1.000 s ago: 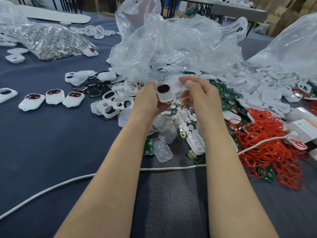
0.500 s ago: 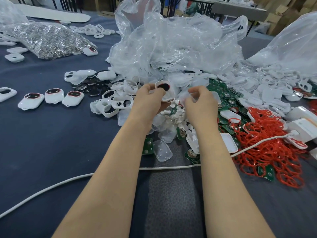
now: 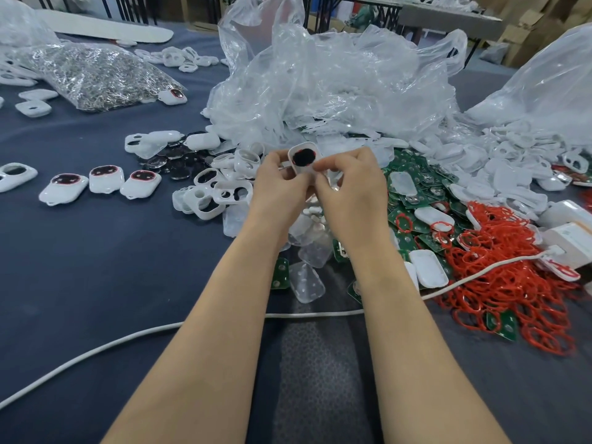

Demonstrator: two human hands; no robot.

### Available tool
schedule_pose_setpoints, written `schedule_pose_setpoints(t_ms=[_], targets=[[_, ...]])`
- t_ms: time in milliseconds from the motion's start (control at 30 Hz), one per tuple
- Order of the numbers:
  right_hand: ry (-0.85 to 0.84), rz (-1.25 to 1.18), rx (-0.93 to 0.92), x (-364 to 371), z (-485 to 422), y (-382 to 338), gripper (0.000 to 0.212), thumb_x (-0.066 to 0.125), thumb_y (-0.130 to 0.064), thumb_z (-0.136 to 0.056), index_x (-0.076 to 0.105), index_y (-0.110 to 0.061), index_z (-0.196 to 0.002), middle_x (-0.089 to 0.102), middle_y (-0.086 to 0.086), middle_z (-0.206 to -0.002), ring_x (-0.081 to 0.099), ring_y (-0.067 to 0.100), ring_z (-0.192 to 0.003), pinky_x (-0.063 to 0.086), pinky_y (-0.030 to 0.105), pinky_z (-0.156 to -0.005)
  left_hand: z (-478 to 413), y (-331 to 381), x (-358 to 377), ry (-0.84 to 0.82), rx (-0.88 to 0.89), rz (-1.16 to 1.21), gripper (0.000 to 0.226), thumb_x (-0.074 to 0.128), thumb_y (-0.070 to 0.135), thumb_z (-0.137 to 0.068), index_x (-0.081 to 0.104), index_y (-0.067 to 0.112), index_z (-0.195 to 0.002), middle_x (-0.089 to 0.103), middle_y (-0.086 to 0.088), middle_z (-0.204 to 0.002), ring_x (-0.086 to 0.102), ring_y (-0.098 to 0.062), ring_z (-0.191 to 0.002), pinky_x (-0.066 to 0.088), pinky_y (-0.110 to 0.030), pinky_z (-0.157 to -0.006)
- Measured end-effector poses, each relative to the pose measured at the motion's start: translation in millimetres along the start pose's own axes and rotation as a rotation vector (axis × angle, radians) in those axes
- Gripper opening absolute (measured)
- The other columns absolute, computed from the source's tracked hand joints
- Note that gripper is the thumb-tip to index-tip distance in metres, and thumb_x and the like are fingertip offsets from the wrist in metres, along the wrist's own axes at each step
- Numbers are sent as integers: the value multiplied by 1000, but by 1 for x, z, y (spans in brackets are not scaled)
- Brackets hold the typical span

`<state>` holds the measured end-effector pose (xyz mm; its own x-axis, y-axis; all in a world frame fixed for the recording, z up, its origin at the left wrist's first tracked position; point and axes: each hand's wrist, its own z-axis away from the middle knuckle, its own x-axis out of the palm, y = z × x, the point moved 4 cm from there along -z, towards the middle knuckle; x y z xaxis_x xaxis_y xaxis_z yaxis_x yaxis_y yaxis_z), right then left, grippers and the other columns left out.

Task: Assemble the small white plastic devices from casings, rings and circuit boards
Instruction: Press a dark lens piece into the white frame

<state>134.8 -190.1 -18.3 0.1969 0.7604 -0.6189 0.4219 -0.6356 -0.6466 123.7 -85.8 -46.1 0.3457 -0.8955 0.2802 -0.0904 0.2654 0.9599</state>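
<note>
Bench: dark cloth, parts piled mid & right.
R hand: half a sec ago picking at the pile; now back at casing, fingers pinching its right edge, prob. seating a part.
L hand: fingers curled round casing's left side.
Casing: held above pile betw. both hands; dark window faces camera, long axis near-to-far, window end away.
</note>
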Motion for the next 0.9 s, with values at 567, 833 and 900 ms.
schedule_pose_setpoints(t_ms=[567,833,900], targets=[[-18,-298,267,10,1,3,13,58,-11,-85,69,-17,-90,66,12,-101,62,25,-98,50,42,-90,-3,-3,0,51,13,-73,19,61,8,-92,53,19,-105,69,-5,-99,69,-17,-93,56,-32,-86],[65,-166,123,7,5,-2,17,55,-8,-89,68,-15,-99,57,5,-109,56,14,-91,42,16,-81,-1,-1,1,32,1,-14,27,59,-2,-89,52,16,-108,68,-10,-102,68,-18,-89,56,-22,-72],[55,-158,111,7,5,-3,19,54,-7,-89,68,-15,-100,59,6,-109,58,15,-91,44,21,-84,-1,0,1,28,-24,57,26,57,-5,-88,54,15,-105,68,-10,-95,67,-19,-82,56,-22,-70]])
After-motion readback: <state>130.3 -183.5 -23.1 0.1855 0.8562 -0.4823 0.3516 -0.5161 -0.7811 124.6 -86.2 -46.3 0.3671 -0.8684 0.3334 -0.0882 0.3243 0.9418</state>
